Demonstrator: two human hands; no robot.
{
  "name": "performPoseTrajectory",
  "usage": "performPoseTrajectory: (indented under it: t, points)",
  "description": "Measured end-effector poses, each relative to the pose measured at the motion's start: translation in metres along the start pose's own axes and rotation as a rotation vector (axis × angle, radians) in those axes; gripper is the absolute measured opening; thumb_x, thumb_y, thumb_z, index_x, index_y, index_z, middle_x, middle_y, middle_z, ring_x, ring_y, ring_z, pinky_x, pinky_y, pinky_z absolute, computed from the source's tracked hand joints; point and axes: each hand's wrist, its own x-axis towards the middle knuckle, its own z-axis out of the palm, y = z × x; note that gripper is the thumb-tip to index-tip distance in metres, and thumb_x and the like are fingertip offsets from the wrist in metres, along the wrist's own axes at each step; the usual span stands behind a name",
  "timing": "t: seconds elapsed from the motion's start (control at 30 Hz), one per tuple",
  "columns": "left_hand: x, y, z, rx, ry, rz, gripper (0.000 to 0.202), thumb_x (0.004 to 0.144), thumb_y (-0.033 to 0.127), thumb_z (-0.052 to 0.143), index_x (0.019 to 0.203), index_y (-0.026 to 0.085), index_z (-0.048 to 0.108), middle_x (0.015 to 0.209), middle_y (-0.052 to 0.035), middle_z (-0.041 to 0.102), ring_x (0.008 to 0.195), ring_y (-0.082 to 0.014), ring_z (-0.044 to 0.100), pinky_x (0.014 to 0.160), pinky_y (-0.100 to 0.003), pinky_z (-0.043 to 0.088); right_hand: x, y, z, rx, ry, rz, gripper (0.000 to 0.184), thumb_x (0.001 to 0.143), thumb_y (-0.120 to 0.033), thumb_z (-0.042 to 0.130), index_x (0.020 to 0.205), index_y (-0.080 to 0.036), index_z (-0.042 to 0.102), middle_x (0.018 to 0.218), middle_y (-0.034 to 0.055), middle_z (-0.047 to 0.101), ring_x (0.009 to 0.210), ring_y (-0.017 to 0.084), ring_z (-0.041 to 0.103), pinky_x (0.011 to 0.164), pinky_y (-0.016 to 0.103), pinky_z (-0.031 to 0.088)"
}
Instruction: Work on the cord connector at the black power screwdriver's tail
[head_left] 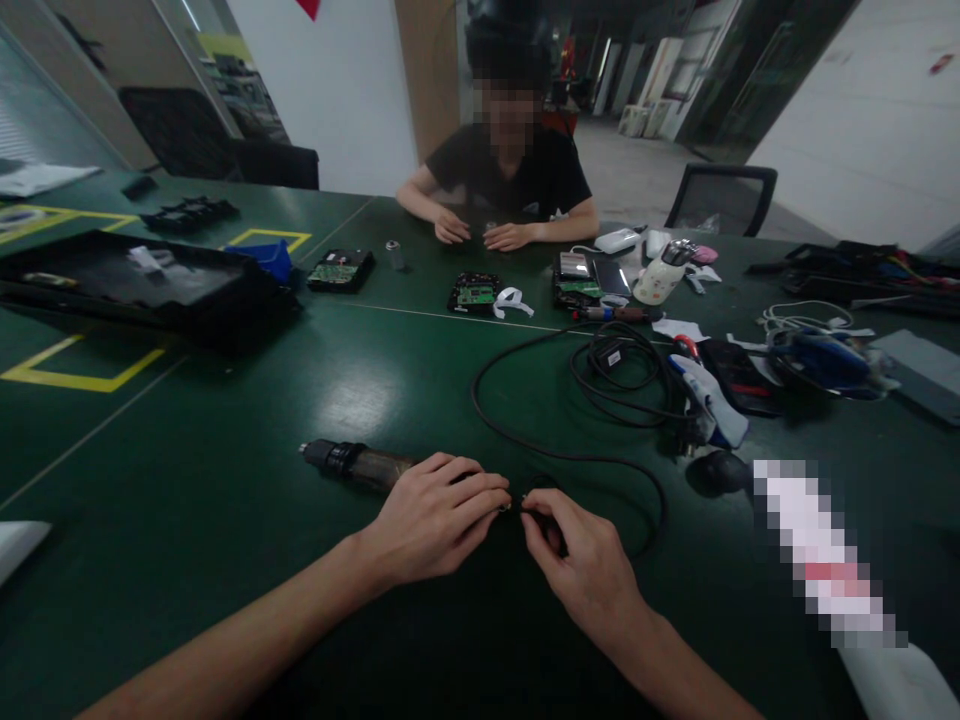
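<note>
My left hand (442,520) is wrapped over the rear of a dark electric screwdriver (371,466), which lies along the green table with its tip pointing left. My right hand (589,560) pinches a small metal-tipped cable plug (524,497) just to the right of the screwdriver's rear end. A narrow gap seems to separate the plug from the screwdriver. The black cable (651,478) curves round behind my right hand and runs back to a loose coil (622,370). My fingers hide the screwdriver's rear and most of the plug.
Across the green table (360,370) a person (517,180) sits with both hands on it. Opened devices with circuit boards (476,292) lie between us. A black tray (150,285) is at left. Blue-and-white pliers-like handles (712,400) and a partly blurred-out white bottle-like object (892,670) are at right.
</note>
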Motion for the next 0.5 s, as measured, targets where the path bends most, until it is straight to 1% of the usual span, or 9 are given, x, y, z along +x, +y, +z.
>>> performPoseTrajectory:
  t: [0.13,0.2,0.3,0.43,0.5]
  points:
    - [0.001,0.0001,0.0006,0.031,0.037,-0.044,0.017,0.102,0.032,0.057,0.113,0.023,0.067,0.118,-0.0012,0.074,0.106,-0.0191,0.067,0.09,-0.036,0.048,-0.0005,0.0001,0.0001,0.009,-0.012,0.021,0.014,0.102,-0.019,0.056,0.114,-0.025,0.06,0.098,0.0015,0.072,0.08,0.018,0.07,0.066,0.028,0.052]
    - [0.0007,0.0,0.0007,0.021,0.028,-0.034,0.02,0.101,0.033,0.058,0.117,0.023,0.066,0.121,-0.0012,0.073,0.108,-0.0194,0.067,0.09,-0.036,0.048,-0.0009,0.0006,0.0006,0.02,-0.007,0.027,0.014,0.102,-0.019,0.056,0.114,-0.025,0.06,0.099,0.0012,0.072,0.081,0.018,0.07,0.067,0.028,0.052]
    - [-0.0006,-0.001,0.0009,0.002,0.009,0.001,0.026,0.1,0.031,0.058,0.124,0.026,0.064,0.128,0.0001,0.071,0.113,-0.0196,0.065,0.092,-0.036,0.048,-0.0014,0.0016,0.0015,0.029,-0.008,0.029,0.014,0.103,-0.019,0.056,0.115,-0.025,0.06,0.1,0.0008,0.072,0.081,0.017,0.07,0.067,0.028,0.052]
    - [-0.0014,-0.0016,0.0027,0.026,0.036,-0.033,0.017,0.102,0.032,0.057,0.114,0.024,0.066,0.121,0.0009,0.073,0.108,-0.0184,0.066,0.091,-0.035,0.047,-0.002,0.0027,0.0021,0.033,-0.014,0.028,0.014,0.103,-0.02,0.056,0.116,-0.026,0.06,0.1,0.0008,0.072,0.082,0.017,0.071,0.067,0.027,0.052]
    - [-0.0012,-0.0013,0.0028,0.026,0.04,-0.036,0.018,0.102,0.034,0.058,0.113,0.023,0.066,0.121,0.0006,0.073,0.108,-0.0186,0.066,0.09,-0.036,0.047,-0.002,0.0028,0.0023,0.034,-0.008,0.023,0.014,0.103,-0.02,0.056,0.116,-0.025,0.06,0.101,0.0009,0.073,0.081,0.017,0.071,0.067,0.027,0.052]
